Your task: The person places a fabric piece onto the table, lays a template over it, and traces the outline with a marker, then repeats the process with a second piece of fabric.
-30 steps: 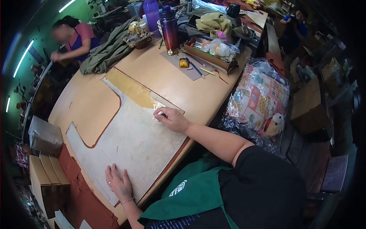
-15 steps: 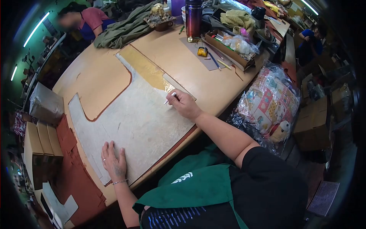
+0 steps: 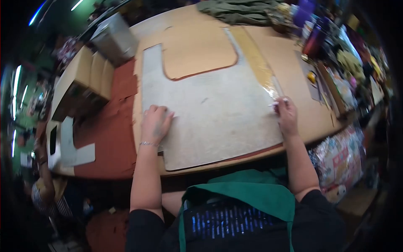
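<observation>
A large pale grey sheet template (image 3: 210,122) with a deep U-shaped cutout lies flat on the table. A shiny yellow strip (image 3: 254,59) runs along its right arm. Reddish-brown material (image 3: 264,150) shows along the near edge and around the cutout. My left hand (image 3: 154,125) rests on the template's left side, fingers bent and slightly apart, thumb out. At the right edge, below the yellow strip, my right hand (image 3: 288,115) is closed on a white pen (image 3: 274,103). Blur hides where the pen's tip is.
Brown cardboard boxes (image 3: 86,80) and a grey box (image 3: 115,38) stand at the left on reddish-brown material (image 3: 113,130). Dark green cloth (image 3: 235,11) lies at the far edge. A dark bottle (image 3: 315,40) and a cardboard tray (image 3: 329,90) stand right. A plastic-wrapped bundle (image 3: 340,157) sits beside the table.
The view has swung left, so the table appears turned. My left hand has shifted farther up the template's left side. My right hand still holds the pen near the right edge.
</observation>
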Demonstrator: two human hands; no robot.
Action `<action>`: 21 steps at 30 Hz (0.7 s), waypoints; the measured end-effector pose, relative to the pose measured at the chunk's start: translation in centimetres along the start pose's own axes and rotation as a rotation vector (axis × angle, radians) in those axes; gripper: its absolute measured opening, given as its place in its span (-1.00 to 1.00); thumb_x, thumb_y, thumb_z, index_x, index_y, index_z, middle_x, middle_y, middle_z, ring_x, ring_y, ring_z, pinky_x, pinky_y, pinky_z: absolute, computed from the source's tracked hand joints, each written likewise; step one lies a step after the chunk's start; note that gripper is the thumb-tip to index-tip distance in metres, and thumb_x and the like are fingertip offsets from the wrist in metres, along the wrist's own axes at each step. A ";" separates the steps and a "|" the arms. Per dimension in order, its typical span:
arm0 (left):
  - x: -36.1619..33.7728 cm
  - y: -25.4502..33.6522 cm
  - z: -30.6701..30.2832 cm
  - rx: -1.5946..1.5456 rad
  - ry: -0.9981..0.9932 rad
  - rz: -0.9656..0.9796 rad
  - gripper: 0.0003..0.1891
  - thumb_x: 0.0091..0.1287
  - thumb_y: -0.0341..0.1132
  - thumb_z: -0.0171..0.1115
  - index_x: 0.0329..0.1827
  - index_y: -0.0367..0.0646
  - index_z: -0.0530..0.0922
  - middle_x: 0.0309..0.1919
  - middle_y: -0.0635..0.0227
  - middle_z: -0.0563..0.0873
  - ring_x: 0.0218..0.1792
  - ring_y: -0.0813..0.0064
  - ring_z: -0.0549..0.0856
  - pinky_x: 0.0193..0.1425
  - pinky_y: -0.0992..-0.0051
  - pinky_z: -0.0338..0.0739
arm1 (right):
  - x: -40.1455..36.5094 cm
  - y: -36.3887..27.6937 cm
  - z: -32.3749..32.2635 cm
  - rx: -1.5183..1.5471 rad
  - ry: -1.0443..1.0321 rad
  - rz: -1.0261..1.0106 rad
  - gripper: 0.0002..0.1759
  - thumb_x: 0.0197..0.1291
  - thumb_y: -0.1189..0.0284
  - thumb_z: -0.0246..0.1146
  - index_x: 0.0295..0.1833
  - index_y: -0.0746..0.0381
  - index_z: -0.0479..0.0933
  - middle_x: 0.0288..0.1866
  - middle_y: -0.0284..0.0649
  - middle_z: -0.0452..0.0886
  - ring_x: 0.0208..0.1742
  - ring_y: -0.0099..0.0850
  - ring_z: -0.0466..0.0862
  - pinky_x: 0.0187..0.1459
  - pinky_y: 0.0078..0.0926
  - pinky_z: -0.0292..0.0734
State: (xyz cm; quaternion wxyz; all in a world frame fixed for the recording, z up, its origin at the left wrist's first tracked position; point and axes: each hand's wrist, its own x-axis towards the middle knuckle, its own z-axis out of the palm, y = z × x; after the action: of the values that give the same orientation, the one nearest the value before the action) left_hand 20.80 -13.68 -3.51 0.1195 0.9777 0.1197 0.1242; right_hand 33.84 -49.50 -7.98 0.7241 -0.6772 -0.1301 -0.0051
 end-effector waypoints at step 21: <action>20.0 -6.8 5.4 -0.061 0.089 -0.518 -0.35 0.07 0.10 0.11 0.25 0.11 0.29 0.33 0.13 0.07 0.35 -0.04 -0.07 0.27 -0.20 -0.17 | 20.8 -0.9 26.5 -0.213 -0.602 0.042 -0.75 0.29 0.38 -0.02 -0.05 0.27 0.46 -0.33 -0.31 0.52 -0.33 -0.60 0.46 -0.26 -0.65 0.40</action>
State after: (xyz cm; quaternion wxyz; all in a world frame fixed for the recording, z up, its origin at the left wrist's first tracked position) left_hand 39.72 -3.10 -6.07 0.1713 0.9039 0.3675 0.1360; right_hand 48.95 -20.01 -1.78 0.5782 -0.7228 -0.3232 0.1970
